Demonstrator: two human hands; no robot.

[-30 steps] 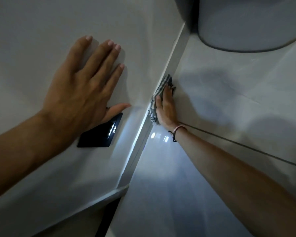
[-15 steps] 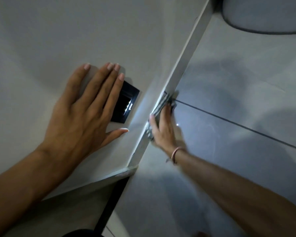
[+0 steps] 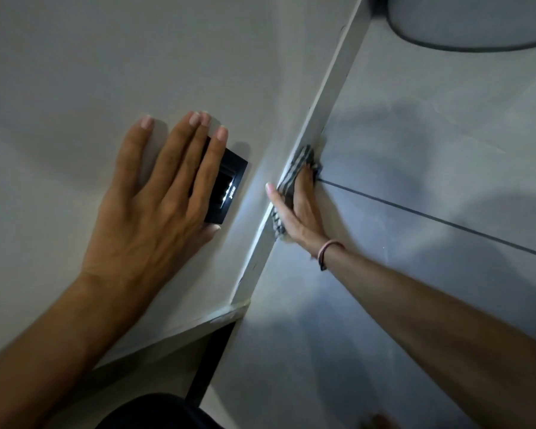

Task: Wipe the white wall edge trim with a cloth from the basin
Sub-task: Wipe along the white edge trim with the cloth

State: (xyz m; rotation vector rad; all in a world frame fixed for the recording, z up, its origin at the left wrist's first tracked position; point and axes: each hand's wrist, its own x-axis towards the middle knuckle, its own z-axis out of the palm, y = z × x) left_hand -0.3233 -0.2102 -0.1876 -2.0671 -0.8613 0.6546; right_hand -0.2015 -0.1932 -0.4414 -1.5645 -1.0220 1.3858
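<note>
Dim room, pale wall to the left of the white edge trim [image 3: 328, 97], grey tiled surface to its right, crossed by one dark grout line; the trim runs as a long diagonal strip down to a corner — a dark gap opens just below it; the right hand [image 3: 300, 209] presses a striped cloth [image 3: 296, 168] flat against the trim, thumb and fingers clamped on the cloth; the left hand [image 3: 155, 205] lies spread open on the wall, fingers overlapping a black lit switch plate [image 3: 229, 181] near the trim; the tiles right of the trim lie bare.
</note>
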